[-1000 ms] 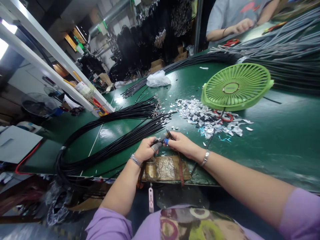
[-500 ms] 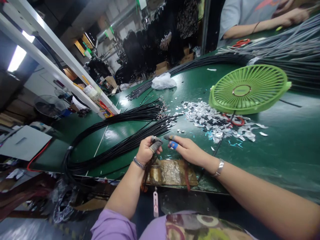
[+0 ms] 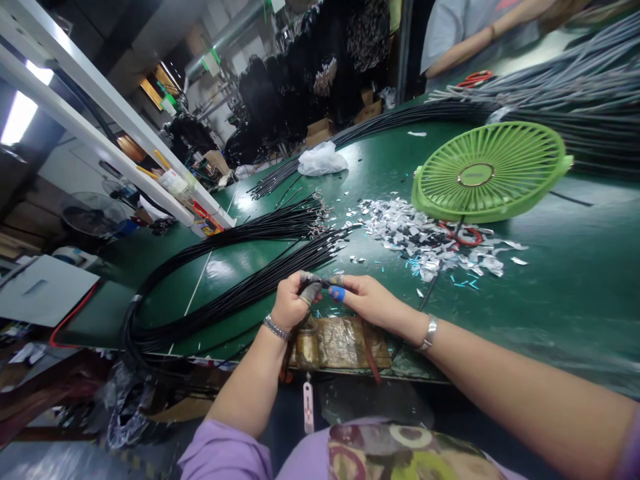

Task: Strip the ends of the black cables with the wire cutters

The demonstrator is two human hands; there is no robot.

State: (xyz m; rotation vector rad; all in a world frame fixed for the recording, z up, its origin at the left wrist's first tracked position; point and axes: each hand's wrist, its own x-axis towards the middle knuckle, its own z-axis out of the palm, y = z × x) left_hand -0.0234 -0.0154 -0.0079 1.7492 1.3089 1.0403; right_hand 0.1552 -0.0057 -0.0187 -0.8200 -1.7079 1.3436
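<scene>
My left hand (image 3: 293, 300), with grey covers on thumb and finger, is closed on what looks like the end of a black cable (image 3: 325, 283). From the right, my right hand (image 3: 367, 301) pinches the same short dark end; blue tape wraps one fingertip. The fingers hide most of the piece. Below the hands, a tape-covered block with a brass-coloured cylinder (image 3: 307, 349) sits at the table edge. Left of them lies a looped bundle of black cables (image 3: 235, 293), its stripped ends pointing towards the scraps.
A pile of silvery foil scraps (image 3: 400, 230) lies beyond my right hand, with red-handled scissors (image 3: 470, 237) beside it. Over it stands a green fan (image 3: 490, 173). A white plastic bag (image 3: 323, 160) and grey cables (image 3: 565, 73) are further back, near another person's arm (image 3: 465, 50).
My right hand has moved left to meet my left hand, and its fingertips have closed on the cable end. The view has shifted slightly.
</scene>
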